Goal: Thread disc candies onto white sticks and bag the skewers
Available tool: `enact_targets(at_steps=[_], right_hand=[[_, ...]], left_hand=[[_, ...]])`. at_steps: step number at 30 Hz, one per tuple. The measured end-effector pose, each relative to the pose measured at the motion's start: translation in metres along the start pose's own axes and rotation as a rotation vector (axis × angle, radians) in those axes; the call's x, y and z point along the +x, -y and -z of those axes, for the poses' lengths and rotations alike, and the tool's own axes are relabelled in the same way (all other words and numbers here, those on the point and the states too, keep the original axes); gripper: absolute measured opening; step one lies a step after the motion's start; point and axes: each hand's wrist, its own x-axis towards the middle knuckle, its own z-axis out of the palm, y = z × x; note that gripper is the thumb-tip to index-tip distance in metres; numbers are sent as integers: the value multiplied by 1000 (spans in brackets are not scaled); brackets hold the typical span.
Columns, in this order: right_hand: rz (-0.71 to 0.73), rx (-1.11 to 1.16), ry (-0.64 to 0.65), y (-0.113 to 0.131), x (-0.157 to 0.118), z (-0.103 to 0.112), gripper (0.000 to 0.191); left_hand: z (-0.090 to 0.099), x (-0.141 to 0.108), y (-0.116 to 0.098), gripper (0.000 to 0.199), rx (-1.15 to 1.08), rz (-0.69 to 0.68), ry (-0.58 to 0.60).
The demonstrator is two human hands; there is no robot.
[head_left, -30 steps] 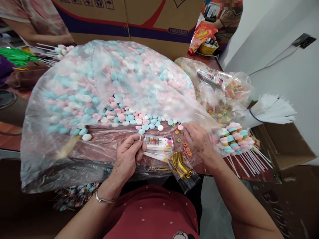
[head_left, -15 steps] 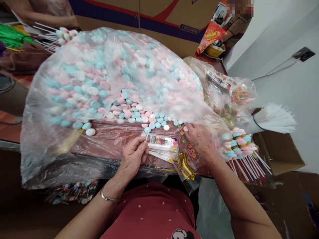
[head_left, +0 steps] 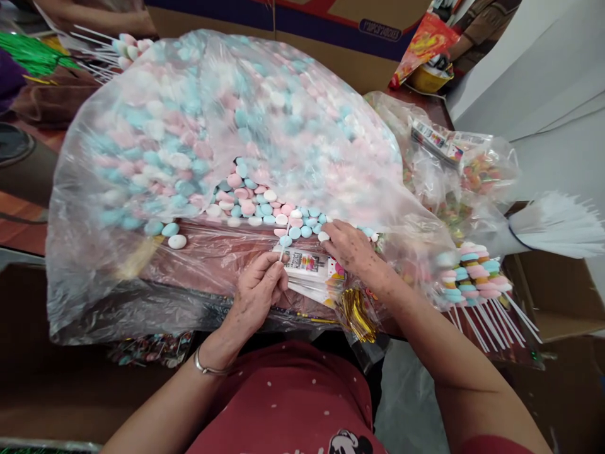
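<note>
From here, my left hand (head_left: pixel 259 287) pinches a thin white stick (head_left: pixel 282 253) by a printed packet (head_left: pixel 305 262). My right hand (head_left: pixel 350 250) bends its fingers down by a white candy (head_left: pixel 323 236); I can't tell if it grips it. A big candy bag (head_left: pixel 155 113) fills the far side; gold ties (head_left: pixel 358 315) lie near.

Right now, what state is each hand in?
Left hand: closed, holding a white stick.
Right hand: fingertips at a white candy; cannot tell if gripping.

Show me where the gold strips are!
In the head view, the gold strips lie right of centre, below the right hand and beside the printed packet.
</note>
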Motion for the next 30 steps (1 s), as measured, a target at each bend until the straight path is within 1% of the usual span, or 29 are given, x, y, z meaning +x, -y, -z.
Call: enact_targets(at_steps=[2, 4, 5, 8, 10, 13, 16, 18, 20, 22, 26, 28, 30], right_hand=[[-13, 38, -4, -3, -1, -1, 23], [-58, 103, -6, -7, -2, -3, 25], [-89, 131, -20, -10, -1, -3, 27], [-160, 164, -117, -14, 4, -1, 35], [-175, 156, -136, -11, 11, 1, 40], [-156, 97, -22, 0, 19, 6, 41], [-76, -3, 60, 10, 18, 9, 40], [-9, -36, 91, 9, 12, 9, 37], [35, -19, 91, 2, 4, 6, 36], [52, 57, 40, -9, -3, -1, 38], [31, 326, -159, -29, -7, -17, 38], [-18, 441, -234, -33, -6, -22, 36], [-39, 494, -291, -32, -5, -25, 35]], left_hand=[[-1, 0, 0, 28, 6, 4, 5], [-2, 0, -1, 27, 16, 9, 10], [-2, 0, -1, 26, 24, 13, 10], [-4, 0, -3, 26, 60, 19, 5], [-5, 0, -3, 26, 90, 20, 1], [-5, 0, -2, 25, 113, 15, -4], [-4, 0, 0, 25, 117, 13, 3], [-4, 0, 1, 26, 121, 13, 10], [-3, 0, 1, 26, 123, 8, 24], [-2, 1, 3, 25, 142, -9, 38], [2, 2, 7, 22, 247, -77, 45], [4, 1, 8, 21, 285, -101, 56], [4, 0, 9, 21, 305, -111, 68]])
